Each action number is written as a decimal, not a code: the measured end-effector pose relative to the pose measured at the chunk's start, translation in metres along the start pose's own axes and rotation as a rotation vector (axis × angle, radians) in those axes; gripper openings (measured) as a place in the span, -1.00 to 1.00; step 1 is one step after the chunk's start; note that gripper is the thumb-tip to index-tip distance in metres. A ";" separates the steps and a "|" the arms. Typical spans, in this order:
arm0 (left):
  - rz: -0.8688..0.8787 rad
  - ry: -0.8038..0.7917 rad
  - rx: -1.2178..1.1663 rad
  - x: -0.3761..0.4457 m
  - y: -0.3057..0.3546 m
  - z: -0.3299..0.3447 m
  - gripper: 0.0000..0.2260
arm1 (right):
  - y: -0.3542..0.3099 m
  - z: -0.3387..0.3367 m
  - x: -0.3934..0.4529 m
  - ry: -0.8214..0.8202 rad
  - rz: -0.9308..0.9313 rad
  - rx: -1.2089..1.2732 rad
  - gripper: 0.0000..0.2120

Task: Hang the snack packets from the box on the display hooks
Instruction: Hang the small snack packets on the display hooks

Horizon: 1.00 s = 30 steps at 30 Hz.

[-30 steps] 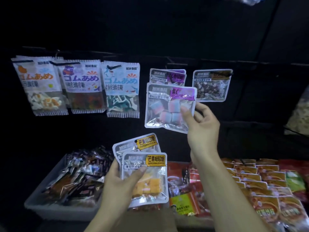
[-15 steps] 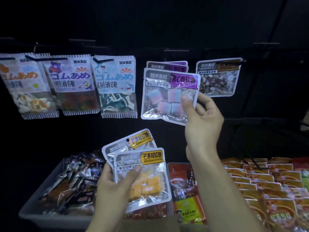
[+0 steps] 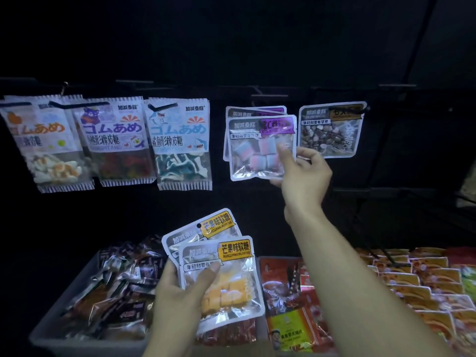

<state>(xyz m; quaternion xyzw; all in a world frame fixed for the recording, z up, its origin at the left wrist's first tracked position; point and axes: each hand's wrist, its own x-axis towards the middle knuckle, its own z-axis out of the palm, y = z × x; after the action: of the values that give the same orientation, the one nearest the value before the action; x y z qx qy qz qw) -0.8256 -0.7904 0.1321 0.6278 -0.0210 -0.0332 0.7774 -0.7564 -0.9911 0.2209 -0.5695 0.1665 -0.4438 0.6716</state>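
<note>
Upper left of the frame: three gummy packets [image 3: 116,141] hang side by side on the dark display rack [image 3: 270,95]. Lower left: a grey box [image 3: 64,300] contains dark-wrapped snacks. Lower centre: the left hand [image 3: 180,292] grips two mango candy packets [image 3: 221,274], fanned one over the other, thumb pressed on the front packet, fingers curled behind. Upper centre: the right hand [image 3: 304,176] pinches the lower right corner of a purple-label candy packet [image 3: 260,148], thumb on its front face; the packet is raised in front of a matching hung packet [image 3: 255,111]. Just right of these: a brown-label packet [image 3: 331,130] hangs on its hook. Lower right: rows of red and orange packets [image 3: 412,284]
</note>
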 end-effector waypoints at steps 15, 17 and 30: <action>0.036 -0.050 -0.161 -0.001 0.002 -0.013 -0.69 | 0.042 -0.045 -0.095 -0.156 0.189 -0.196 -0.80; 0.050 -0.014 -0.166 -0.001 0.001 -0.015 -0.71 | 0.045 -0.053 -0.123 -0.220 0.225 -0.203 -0.75; 0.057 0.043 -0.211 -0.002 -0.004 -0.023 -0.85 | 0.043 -0.068 -0.161 -0.507 0.343 -0.280 -0.71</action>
<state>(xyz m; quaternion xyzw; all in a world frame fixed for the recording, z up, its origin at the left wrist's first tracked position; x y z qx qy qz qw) -0.8261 -0.7687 0.1235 0.5419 -0.0187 0.0002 0.8402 -0.8767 -0.9083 0.1160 -0.7121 0.1470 -0.1412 0.6718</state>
